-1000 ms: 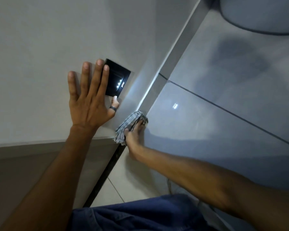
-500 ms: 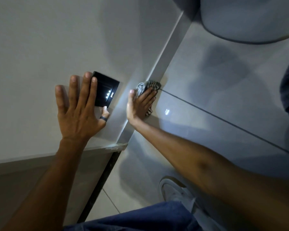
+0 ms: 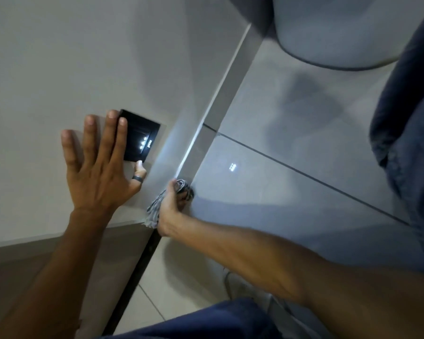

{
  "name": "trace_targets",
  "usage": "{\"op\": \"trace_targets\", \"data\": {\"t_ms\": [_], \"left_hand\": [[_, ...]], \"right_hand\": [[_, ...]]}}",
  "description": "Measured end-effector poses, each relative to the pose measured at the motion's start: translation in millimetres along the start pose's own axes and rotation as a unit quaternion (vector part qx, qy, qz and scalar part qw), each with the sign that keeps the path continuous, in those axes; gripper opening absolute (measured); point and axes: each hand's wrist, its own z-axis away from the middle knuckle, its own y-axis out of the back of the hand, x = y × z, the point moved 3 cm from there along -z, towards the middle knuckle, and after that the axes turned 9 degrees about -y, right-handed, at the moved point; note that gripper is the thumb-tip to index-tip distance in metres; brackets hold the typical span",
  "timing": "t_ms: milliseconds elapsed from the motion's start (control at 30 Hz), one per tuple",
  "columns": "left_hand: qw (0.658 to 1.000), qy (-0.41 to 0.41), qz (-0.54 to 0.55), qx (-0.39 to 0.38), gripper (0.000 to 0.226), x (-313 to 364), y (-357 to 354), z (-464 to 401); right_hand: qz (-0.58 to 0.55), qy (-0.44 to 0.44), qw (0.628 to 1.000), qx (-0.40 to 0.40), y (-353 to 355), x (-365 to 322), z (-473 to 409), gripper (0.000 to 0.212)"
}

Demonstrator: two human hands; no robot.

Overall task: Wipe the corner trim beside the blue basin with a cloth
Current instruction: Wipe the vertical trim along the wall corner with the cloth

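Note:
A grey corner trim (image 3: 224, 94) runs diagonally between the pale wall on the left and the glossy tiled wall on the right. My right hand (image 3: 173, 207) is closed on a grey striped cloth (image 3: 157, 207), pressing it against the lower part of the trim. My left hand (image 3: 98, 167) lies flat on the pale wall with its fingers spread, the fingertips over a black switch plate (image 3: 142, 138). The pale blue basin (image 3: 340, 30) bulges in at the top right, beside the upper end of the trim.
The black switch plate shows small white lights, mirrored on the glossy tile (image 3: 233, 166). A dark tile joint (image 3: 304, 172) crosses the right wall. Below, a dark floor strip (image 3: 142, 263), a white shoe (image 3: 238, 287) and blue clothing (image 3: 218, 321) are visible.
My right hand slid the cloth up the trim and then back down to its lower part. My left hand stayed flat on the wall by the switch plate.

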Motion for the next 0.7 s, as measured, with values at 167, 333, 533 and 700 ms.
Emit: {"op": "trace_targets", "data": {"t_ms": [167,333,533,700], "left_hand": [[1.000,-0.001,0.009,-0.013,0.091,4.8,1.8,-7.1],[0.998,-0.006,0.054,-0.008,0.099,7.5,2.7,-38.4],[0.994,-0.021,0.105,-0.009,0.094,11.5,5.2,-60.0],[0.994,-0.019,0.103,-0.020,0.085,17.3,2.9,-72.7]], "right_hand": [[0.070,-0.038,0.995,-0.053,-9.5,-48.9,18.6,0.121],[0.104,0.188,0.976,-0.034,-16.7,-146.3,39.7,0.104],[0.136,0.323,0.935,0.051,-13.3,-243.2,51.9,0.083],[0.262,0.264,0.919,0.128,-8.5,-207.3,35.7,0.093]]}}
